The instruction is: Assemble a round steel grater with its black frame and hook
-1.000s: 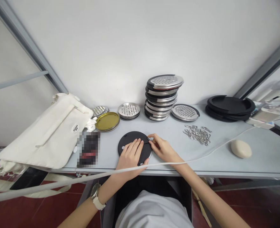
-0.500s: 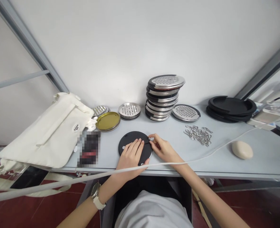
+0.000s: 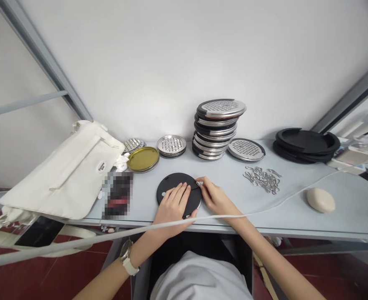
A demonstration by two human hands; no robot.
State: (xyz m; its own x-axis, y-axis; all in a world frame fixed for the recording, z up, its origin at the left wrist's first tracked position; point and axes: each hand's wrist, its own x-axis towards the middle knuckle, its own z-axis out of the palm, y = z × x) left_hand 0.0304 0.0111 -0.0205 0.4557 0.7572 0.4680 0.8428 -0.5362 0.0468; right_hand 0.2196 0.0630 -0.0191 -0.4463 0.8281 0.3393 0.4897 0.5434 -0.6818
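A round black disc (image 3: 174, 186) with a metal rim lies flat near the front edge of the grey table (image 3: 296, 208). My left hand (image 3: 172, 204) rests on top of it, fingers stretched out flat, pressing it down. At the disc's right edge, my right hand (image 3: 214, 196) pinches a small metal clip (image 3: 198, 183). A loose pile of similar metal clips (image 3: 263, 178) lies to the right.
A stack of perforated steel discs (image 3: 217, 127) stands at the back, with single ones (image 3: 246, 149) (image 3: 170, 145) beside it. Black rings (image 3: 305, 142) are stacked at the back right. A yellow lid (image 3: 143, 158), a white bag (image 3: 65, 173), a beige oval object (image 3: 320, 199) and a white cable (image 3: 109, 236) lie around.
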